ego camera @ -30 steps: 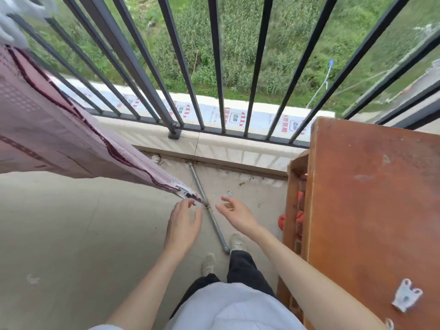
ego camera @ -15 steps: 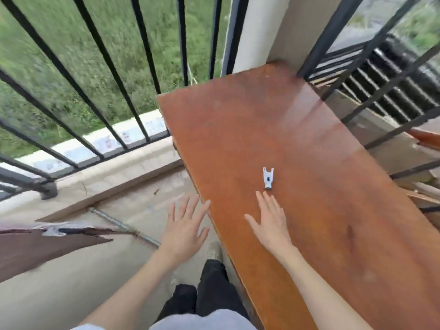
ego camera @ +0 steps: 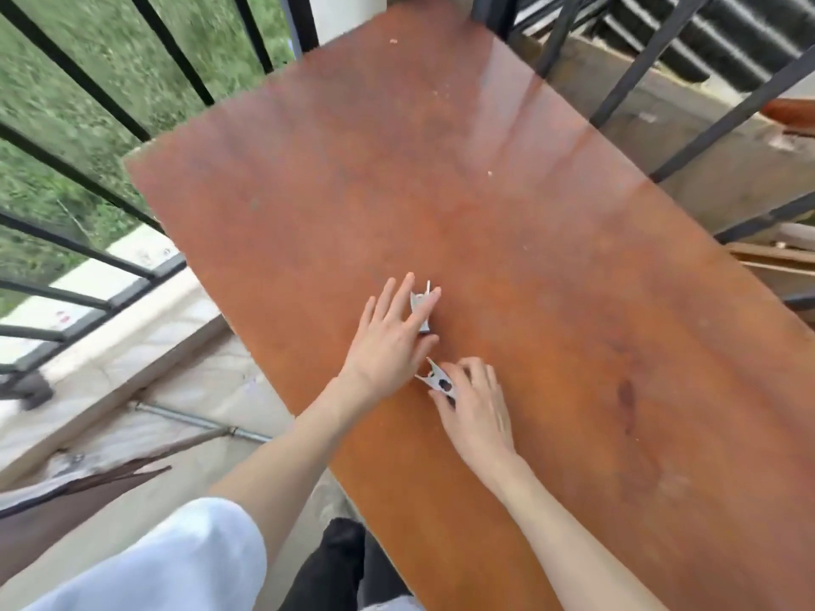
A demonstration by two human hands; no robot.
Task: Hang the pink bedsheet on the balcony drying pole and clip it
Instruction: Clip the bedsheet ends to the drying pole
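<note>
Two white metal clips lie on the orange-brown tabletop (ego camera: 529,205). My left hand (ego camera: 383,346) covers the far clip (ego camera: 419,302), fingers stretched over it and thumb tucked at its near end. Just below it, my right hand (ego camera: 474,407) has its fingers curled around the near clip (ego camera: 436,379), whose prongs stick out to the left. A corner of the pink bedsheet (ego camera: 53,522) with its dark trim hangs at the lower left, away from both hands. The drying pole is out of view.
Black balcony railing (ego camera: 88,178) runs along the left and behind the table, with grass beyond it. A grey metal pipe (ego camera: 198,420) lies on the concrete floor beside the table's left edge. Boards and clutter sit past the railing at the right.
My view has swung from the bedsheet's corner to the table. Both hands moved from the sheet onto the tabletop and closed on the two clips.
</note>
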